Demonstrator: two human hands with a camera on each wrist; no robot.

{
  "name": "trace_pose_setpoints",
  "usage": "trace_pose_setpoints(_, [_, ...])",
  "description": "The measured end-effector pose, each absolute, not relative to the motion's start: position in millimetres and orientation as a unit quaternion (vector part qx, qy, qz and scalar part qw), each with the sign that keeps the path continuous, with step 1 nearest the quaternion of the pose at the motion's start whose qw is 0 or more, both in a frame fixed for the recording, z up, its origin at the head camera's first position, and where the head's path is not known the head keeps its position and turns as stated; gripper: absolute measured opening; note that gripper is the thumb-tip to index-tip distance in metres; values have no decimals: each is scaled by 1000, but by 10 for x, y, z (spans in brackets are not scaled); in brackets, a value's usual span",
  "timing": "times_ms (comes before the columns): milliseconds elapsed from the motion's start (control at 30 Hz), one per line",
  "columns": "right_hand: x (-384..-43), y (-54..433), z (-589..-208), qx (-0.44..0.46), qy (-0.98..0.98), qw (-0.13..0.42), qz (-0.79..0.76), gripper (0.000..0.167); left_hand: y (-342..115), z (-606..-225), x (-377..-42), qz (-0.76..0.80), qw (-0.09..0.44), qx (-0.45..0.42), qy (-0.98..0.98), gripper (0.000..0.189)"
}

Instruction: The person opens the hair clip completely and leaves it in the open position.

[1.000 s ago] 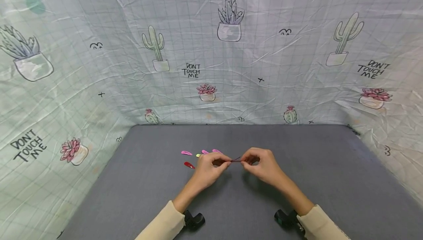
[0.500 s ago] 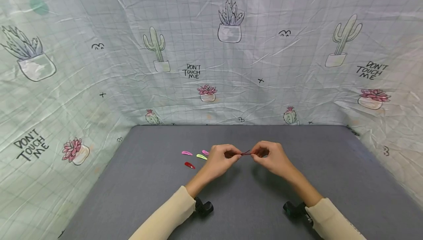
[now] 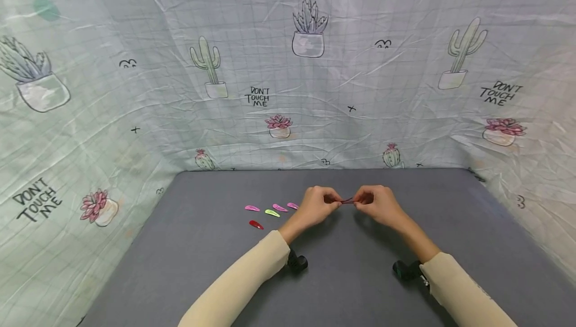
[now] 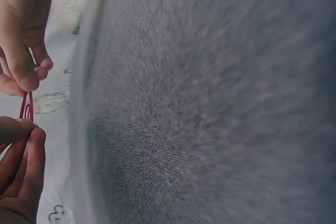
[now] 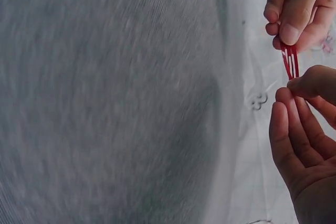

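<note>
Between the two hands, just above the far half of the counter (image 3: 346,287), a slim red hair clip (image 5: 287,61) is held at both ends. The left hand (image 3: 316,204) pinches one end between thumb and fingertips, and the right hand (image 3: 378,204) pinches the other; each grip is narrow, with the middle of the clip bare. Its strips show slight gaps, though the wrist views are too soft to say whether it is snapped apart or closed.

Over the last second both hands have shifted rightward and farther from the body, with the clip held throughout. That suggests the handling of this one clip is still under way, since neither end has been let go.

The shift has also uncovered the loose clips to the left of the hands: a second red clip (image 3: 256,225) lies nearest the person, with a yellow-green clip (image 3: 272,213) beyond it among three pink clips (image 3: 280,207). Farther out, a cloth backdrop (image 3: 247,142) printed with potted plants hangs behind the counter.
</note>
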State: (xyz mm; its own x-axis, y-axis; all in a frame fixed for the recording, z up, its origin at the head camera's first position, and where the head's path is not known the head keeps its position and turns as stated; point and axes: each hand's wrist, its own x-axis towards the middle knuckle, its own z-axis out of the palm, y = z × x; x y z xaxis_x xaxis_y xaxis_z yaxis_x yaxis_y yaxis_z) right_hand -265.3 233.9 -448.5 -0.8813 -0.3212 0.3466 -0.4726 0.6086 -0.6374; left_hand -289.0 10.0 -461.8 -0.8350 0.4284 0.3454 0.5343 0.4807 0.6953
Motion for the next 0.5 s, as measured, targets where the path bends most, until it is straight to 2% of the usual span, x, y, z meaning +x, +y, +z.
trace_pose_setpoints(500, [-2958, 2430, -4540, 163, -924, 53, 343, 6, 335, -4702, -3183, -417, 37, -226, -879, 4])
